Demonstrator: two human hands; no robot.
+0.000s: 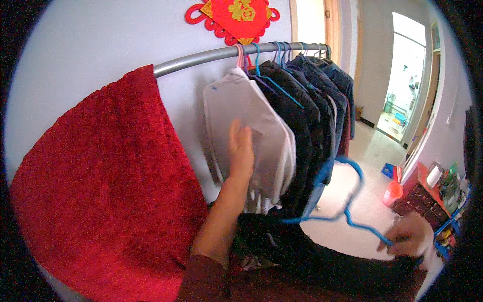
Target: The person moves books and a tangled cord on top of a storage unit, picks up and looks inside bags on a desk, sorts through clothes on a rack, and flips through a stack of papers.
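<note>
My left hand [241, 148] lies flat with fingers apart against a pale grey garment [261, 131] that hangs from a pink hanger [240, 54] on the metal rail [201, 58]. At the lower right, my right hand [410, 235] grips the end of a blue plastic hanger [347, 201]. A dark garment [312, 256] is draped over my left forearm and stretches across to my right hand. To the right of the pale one, several dark garments [307, 116] hang on blue hangers.
A big red textured cloth [100, 191] hangs over the rail's left end. A red and gold wall ornament [234, 17] is above the rail. A doorway [405, 75], a light floor [362, 201], an orange bottle [393, 192] and a cluttered red cabinet [432, 194] are at the right.
</note>
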